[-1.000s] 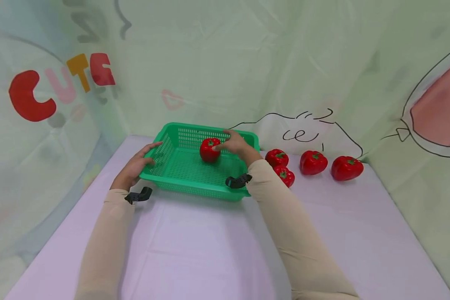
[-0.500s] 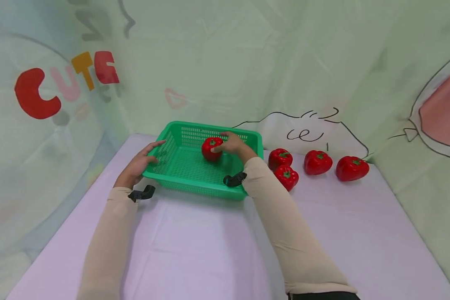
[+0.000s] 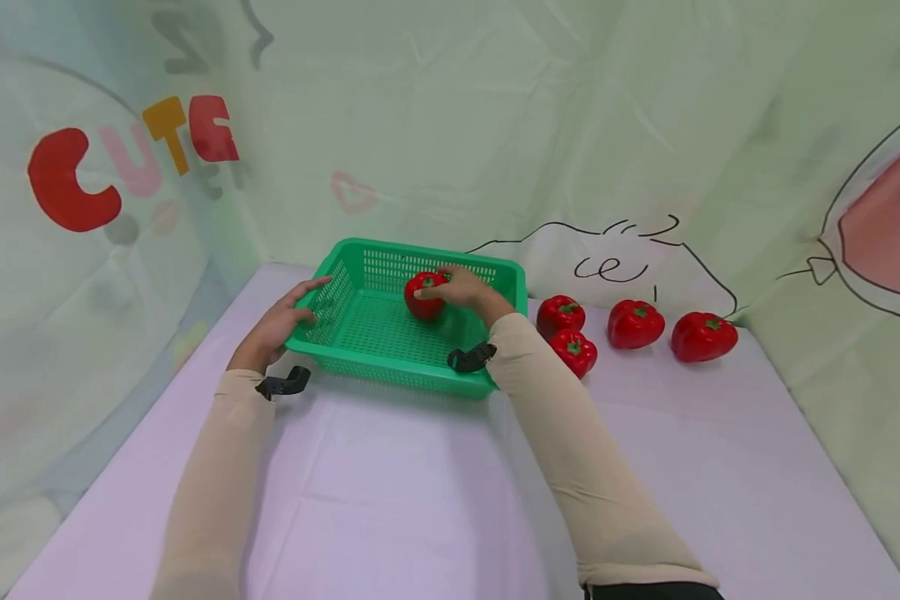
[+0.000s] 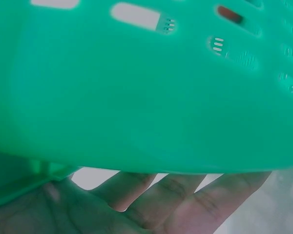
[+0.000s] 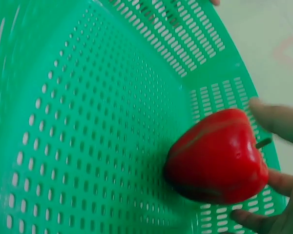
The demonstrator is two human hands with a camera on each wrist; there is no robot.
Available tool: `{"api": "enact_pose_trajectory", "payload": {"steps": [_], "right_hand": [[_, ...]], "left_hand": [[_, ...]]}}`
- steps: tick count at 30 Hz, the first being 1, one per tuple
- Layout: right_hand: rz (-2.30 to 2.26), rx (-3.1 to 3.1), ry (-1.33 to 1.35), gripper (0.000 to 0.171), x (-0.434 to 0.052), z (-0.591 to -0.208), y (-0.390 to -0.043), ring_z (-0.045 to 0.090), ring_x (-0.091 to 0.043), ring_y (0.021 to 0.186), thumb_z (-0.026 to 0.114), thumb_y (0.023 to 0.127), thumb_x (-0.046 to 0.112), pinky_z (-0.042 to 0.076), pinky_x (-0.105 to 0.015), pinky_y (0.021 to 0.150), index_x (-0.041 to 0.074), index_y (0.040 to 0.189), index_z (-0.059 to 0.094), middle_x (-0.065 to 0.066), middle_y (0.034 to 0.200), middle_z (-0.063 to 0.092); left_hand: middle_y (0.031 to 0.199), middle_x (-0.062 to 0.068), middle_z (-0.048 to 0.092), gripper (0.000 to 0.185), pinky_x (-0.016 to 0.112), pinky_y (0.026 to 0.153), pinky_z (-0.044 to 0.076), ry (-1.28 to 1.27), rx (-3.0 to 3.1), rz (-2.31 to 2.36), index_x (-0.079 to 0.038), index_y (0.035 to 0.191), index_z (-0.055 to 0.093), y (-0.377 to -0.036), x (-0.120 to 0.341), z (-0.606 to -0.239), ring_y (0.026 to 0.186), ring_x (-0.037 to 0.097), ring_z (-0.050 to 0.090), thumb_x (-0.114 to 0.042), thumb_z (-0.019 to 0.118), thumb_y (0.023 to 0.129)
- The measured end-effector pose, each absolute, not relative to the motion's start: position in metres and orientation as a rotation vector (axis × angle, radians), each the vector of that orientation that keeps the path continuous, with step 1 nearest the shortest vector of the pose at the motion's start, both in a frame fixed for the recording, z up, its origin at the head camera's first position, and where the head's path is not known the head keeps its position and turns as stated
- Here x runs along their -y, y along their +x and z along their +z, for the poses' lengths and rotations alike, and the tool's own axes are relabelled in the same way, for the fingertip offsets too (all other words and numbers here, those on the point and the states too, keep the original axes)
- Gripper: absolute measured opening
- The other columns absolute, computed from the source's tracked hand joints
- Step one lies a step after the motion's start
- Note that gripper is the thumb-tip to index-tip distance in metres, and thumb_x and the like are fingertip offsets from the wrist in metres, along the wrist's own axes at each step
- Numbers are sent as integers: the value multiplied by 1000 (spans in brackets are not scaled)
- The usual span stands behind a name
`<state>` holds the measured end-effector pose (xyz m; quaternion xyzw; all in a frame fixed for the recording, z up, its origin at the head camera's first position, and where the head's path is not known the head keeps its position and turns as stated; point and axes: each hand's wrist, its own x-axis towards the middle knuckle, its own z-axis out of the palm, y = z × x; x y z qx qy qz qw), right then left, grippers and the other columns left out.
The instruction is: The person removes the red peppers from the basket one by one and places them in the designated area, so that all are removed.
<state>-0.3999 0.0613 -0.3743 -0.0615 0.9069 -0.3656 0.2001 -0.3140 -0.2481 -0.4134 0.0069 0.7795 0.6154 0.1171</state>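
A green plastic basket [image 3: 390, 379] with slotted walls stands on the table. My left hand [image 3: 273, 329] grips its left rim, index finger stretched along the edge; in the left wrist view several fingers [image 4: 171, 195] show just under the green rim. Inside the basket, a red bell pepper [image 3: 422, 308] sits near the back wall, right of the middle. My right hand [image 3: 468, 292] reaches over the right side and holds this pepper, thumb across its front in the head view. In the right wrist view, thumb and fingers lie around its stem end.
Right of the basket, two red peppers [image 3: 561, 315] sit close together, partly beside my right sleeve. Farther right are another red pepper [image 3: 635, 325] and one more [image 3: 703, 337] near the table's back right corner. A decorated cloth wall [image 3: 435, 142] rises behind.
My right hand has lowered and moved slightly left, its thumb coming farther over the pepper. The left hand keeps its place on the basket. The head view has shifted slightly.
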Motion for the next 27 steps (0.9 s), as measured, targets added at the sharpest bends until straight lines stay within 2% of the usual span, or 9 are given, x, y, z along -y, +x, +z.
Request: {"api": "enact_pose_trajectory", "payload": {"steps": [3, 7, 11, 20, 27], "right_hand": [[-977, -2555, -207, 83, -58, -373, -398, 31, -32, 142, 68, 87, 41, 41, -49, 108, 16, 156, 28, -11, 157, 32], [-962, -2601, -204, 80, -57, -373, -396, 38, -31, 138, 71, 87, 36, 43, -47, 106, 11, 153, 33, -13, 151, 40], [-987, -2624, -172, 78, -59, -373, -396, 41, -31, 135, 71, 87, 35, 45, -46, 104, 5, 151, 36, -15, 148, 44], [-1197, -2597, -158, 77, -69, -368, -393, 45, -32, 132, 69, 88, 33, 46, -45, 102, 3, 150, 35, -17, 145, 46], [-1301, -2583, -169, 75, -86, -353, -383, 45, -32, 132, 69, 88, 32, 48, -45, 100, 4, 149, 37, -16, 145, 47]], "left_hand": [[165, 6, 10, 76, 39, 89, 48, 29, -2284, 1806, -40, 154, 28, -315, 249, -415, 124, 36, 40, -2, 40, 90], [166, 5, 9, 76, 33, 82, 49, 37, -2271, 1819, -39, 154, 29, -316, 249, -416, 123, 36, 41, -1, 41, 90], [166, 6, 10, 76, 32, 80, 50, 33, -2274, 1820, -39, 154, 30, -316, 249, -416, 123, 36, 42, -1, 41, 89], [165, 6, 9, 76, 37, 86, 48, 21, -2267, 1818, -40, 154, 30, -316, 250, -416, 124, 37, 40, -1, 41, 89], [167, -1, 3, 76, 47, 99, 40, 28, -2270, 1819, -39, 154, 30, -318, 252, -418, 135, 38, 33, -1, 41, 89]]}}
